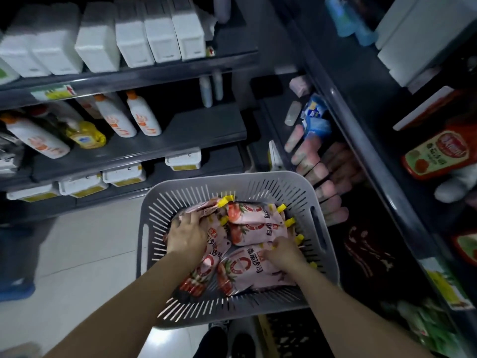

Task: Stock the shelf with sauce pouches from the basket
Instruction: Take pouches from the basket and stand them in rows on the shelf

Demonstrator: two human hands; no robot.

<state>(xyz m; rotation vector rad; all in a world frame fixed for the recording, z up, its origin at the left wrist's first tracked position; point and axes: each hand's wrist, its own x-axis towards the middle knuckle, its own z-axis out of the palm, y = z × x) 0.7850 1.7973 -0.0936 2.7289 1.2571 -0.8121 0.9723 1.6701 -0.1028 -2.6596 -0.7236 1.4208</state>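
inside one basket (232,178): left hand (188,235), right hand (282,251), about five pouches (258,223).

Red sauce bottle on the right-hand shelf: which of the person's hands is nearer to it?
Right. The right hand grips a sauce pouch in the right of the basket, below-left of the red sauce bottle; the left hand lies farther left.

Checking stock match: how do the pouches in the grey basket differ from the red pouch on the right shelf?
The basket pouches are pale pink with yellow caps; the shelf pouch is red with a green patch. The basket pouches lie piled in the grey basket; the shelf pouch rests on the right shelf. Both are soft printed packs.
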